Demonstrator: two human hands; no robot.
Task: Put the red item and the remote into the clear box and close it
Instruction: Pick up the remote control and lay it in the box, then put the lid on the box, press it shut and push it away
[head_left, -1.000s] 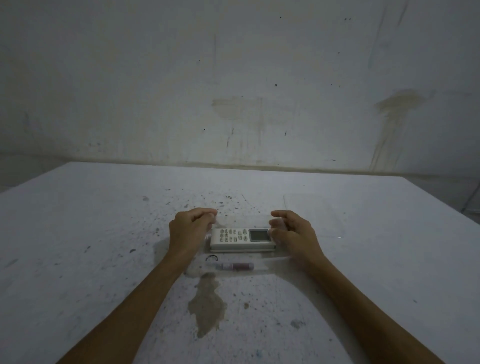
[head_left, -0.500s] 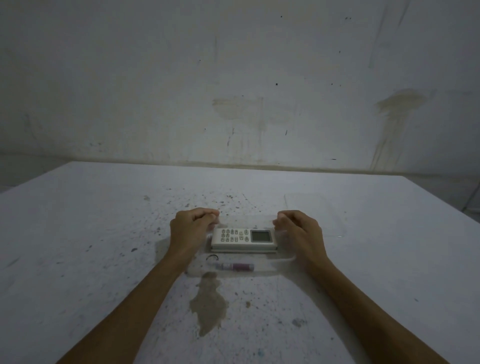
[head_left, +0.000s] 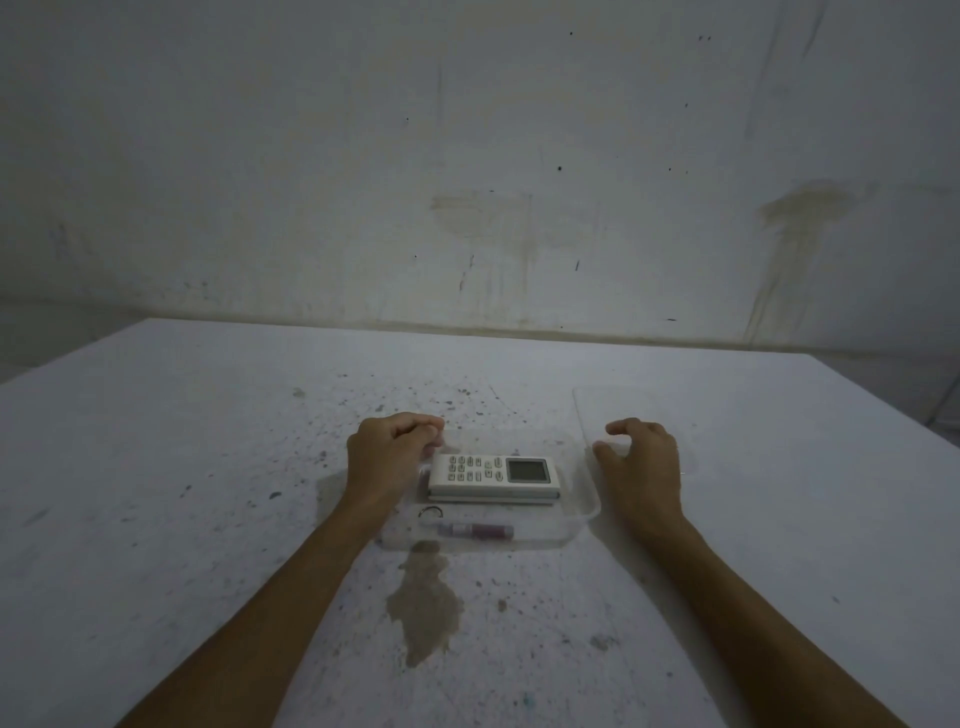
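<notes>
Stained wall, speckled counter (head_left: 156, 467). Remote (head_left: 493, 478) and red item (head_left: 475, 531) lie in box (head_left: 582, 519). My left hand (head_left: 387, 457) curled at box's left end, steadying. My right hand (head_left: 641, 465) curled over clear lid (head_left: 623, 410) right of box; actual grip, cannot tell. Next, I judge: lift lid level, align corners, press edges evenly.

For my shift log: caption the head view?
Remote and red item in clear box; right hand on lid.
</notes>
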